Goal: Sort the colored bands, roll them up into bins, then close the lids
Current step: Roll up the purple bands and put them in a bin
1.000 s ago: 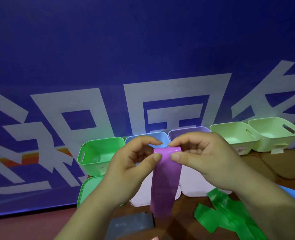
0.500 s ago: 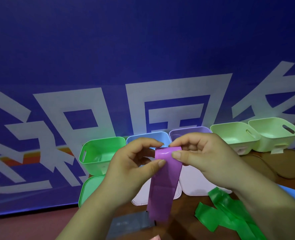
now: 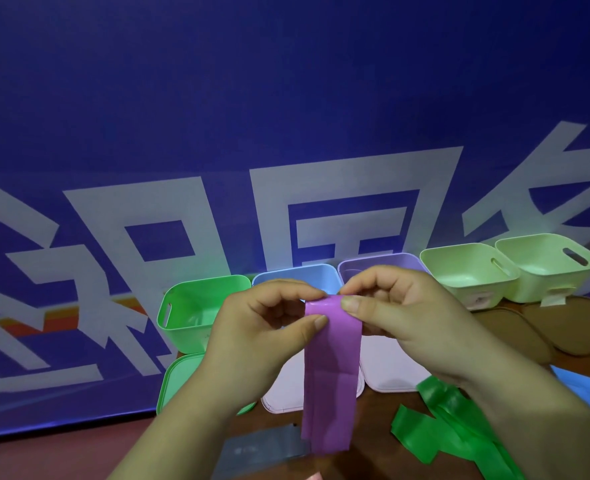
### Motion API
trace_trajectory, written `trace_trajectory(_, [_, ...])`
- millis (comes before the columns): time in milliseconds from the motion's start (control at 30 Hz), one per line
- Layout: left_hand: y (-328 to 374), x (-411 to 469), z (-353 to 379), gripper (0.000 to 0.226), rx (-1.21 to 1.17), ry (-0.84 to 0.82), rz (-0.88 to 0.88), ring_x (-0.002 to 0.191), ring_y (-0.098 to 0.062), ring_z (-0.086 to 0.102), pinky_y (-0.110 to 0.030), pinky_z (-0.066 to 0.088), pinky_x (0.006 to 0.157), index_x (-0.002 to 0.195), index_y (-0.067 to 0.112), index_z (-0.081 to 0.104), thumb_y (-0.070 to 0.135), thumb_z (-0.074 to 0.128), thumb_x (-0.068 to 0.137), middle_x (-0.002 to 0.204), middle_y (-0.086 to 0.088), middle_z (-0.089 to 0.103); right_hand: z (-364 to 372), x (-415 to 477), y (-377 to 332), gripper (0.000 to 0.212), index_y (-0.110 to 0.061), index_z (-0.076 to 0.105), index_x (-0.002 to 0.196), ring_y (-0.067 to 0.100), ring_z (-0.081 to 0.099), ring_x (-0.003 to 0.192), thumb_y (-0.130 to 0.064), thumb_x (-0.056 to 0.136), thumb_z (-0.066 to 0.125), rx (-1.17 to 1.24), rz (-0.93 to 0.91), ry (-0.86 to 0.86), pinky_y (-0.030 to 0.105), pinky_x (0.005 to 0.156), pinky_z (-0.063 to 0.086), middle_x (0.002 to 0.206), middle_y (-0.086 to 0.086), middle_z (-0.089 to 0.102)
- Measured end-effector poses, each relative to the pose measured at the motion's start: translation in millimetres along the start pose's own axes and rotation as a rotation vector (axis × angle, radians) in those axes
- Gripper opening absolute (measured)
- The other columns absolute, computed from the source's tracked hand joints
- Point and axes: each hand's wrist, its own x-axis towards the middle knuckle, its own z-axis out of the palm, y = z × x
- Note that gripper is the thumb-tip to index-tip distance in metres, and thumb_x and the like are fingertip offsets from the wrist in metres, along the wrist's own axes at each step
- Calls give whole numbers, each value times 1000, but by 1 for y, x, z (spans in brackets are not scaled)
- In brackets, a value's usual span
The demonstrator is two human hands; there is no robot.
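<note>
A purple band (image 3: 331, 368) hangs in front of me, its top end rolled over. My left hand (image 3: 262, 334) pinches the top left edge of that band between thumb and fingers. On the other side, my right hand (image 3: 400, 313) pinches the top right edge. Behind the hands stands a row of open bins: a green bin (image 3: 196, 306), a blue bin (image 3: 297, 275), a purple bin (image 3: 387, 265) and two pale green bins (image 3: 466, 271) (image 3: 549, 265). A green band (image 3: 449, 424) lies crumpled on the table at the right. A grey band (image 3: 262, 452) lies flat near the front.
Lids lie on the wooden table in front of the bins: a green lid (image 3: 179, 379), two pale pink lids (image 3: 390, 368) (image 3: 283, 393), and brown lids (image 3: 577, 323) at the right. A blue banner with white characters (image 3: 217, 209) forms the backdrop. A blue band's corner (image 3: 584, 386) shows at right.
The purple band's hanging tail has shortened slightly as its top is rolled between my fingers. Both hands stay at the same spot above the lids.
</note>
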Motion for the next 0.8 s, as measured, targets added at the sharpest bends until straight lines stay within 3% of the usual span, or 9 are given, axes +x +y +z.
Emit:
trace_trajectory(133, [1,2,0,25,-78,17,-66,66,-38,60,-61,53,63,86,28,79,15,86,67,81,-27,66,1,-3,1,20,-15,70,99,33,72,83,-12,80,76,-72,-51,-15,39,80,58,87,13,75])
trace_trajectory(267, [1,3,0,27,-138,35,-141,71,-29,65,-56,57,70,88,21,79,18,85,62,83,-24,71,1,-3,3,26,-21,72,97,29,72,81,-13,74,80,-75,-123,-8,40,78,60,92,12,74])
trace_trajectory(400, [1,4,1,26,-152,34,-140,73,-32,66,-46,60,67,88,18,78,19,80,61,85,-20,73,1,-2,7,31,-25,72,97,24,70,77,-6,74,81,-90,-160,-25,38,76,60,89,13,73])
trace_trajectory(500, [-2,6,0,25,-128,1,-100,72,-37,62,-54,56,65,88,19,75,15,89,67,85,-21,69,4,-1,11,27,-28,73,95,29,68,77,-14,72,78,-97,-196,27,40,76,59,88,12,72])
trace_trajectory(600, [-8,6,-2,22,-134,-43,-61,67,-42,54,-59,50,59,89,22,72,27,79,69,83,-20,63,8,1,15,25,-30,73,90,39,67,81,-16,70,79,-74,-214,74,48,77,58,88,12,72])
trace_trajectory(667, [-10,6,-3,22,-141,-65,-50,66,-42,52,-52,49,57,91,24,72,28,77,69,87,-18,65,10,2,16,24,-29,73,88,39,67,79,-17,69,79,-56,-213,91,50,76,58,89,11,73])
trace_trajectory(800, [-13,6,-5,22,-171,-110,-40,67,-20,59,-35,50,58,91,24,71,18,79,70,88,-11,69,12,4,18,21,-27,73,88,22,67,71,-17,70,79,-22,-187,74,41,71,57,85,9,73])
